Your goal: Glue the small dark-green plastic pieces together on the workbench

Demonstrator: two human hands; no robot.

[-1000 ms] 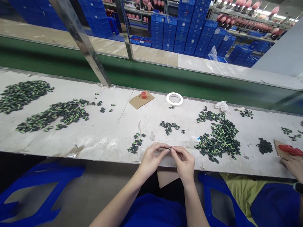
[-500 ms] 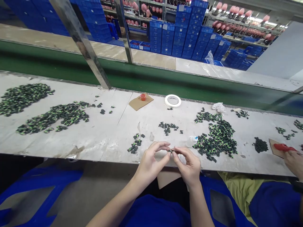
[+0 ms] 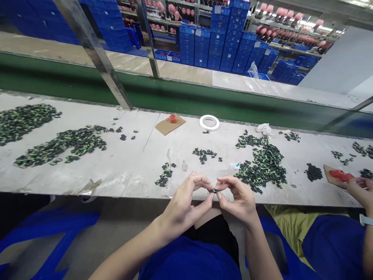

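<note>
Head view, single frame. Left hand [image 3: 183, 204] and right hand [image 3: 239, 198] met just over the near edge of the counter [image 3: 122, 171], about midway along it. Small dark part [image 3: 213, 191] was pinched between thumb and forefinger tips of both hands; each hand was closed on one end of it, the other fingers curled loosely. The part sat clear of the counter surface, in the air between the two hands. Finer detail of the part could not be made out.

Nearest loose stock: small cluster [image 3: 163, 178] of black-and-green pieces just left of the left hand, near the front edge. Second cluster [image 3: 204, 154] lay further back, toward the middle of the counter. Large pile [image 3: 264, 167] of the same pieces lay to the right of the right hand, spreading from near the front edge toward the back. Small white bottle [image 3: 234, 166] lay at the left margin of that pile.

Along the back edge: cardboard scrap [image 3: 166, 126] with a red cap [image 3: 173, 118] on it, tape roll [image 3: 209, 122] lying flat to its right, crumpled white wad [image 3: 264, 128] further right.

Left end of the counter: two long spreads of pieces [image 3: 61, 144], well apart from the hands.

Right end: a co-worker's hand [image 3: 359, 190] at the front edge, beside a red object [image 3: 339, 175] resting on cardboard; compact dark heap [image 3: 313, 172] just left of it.

Green belt [image 3: 204, 103] ran behind the counter; stacked blue crates [image 3: 227, 39] stood beyond
</note>
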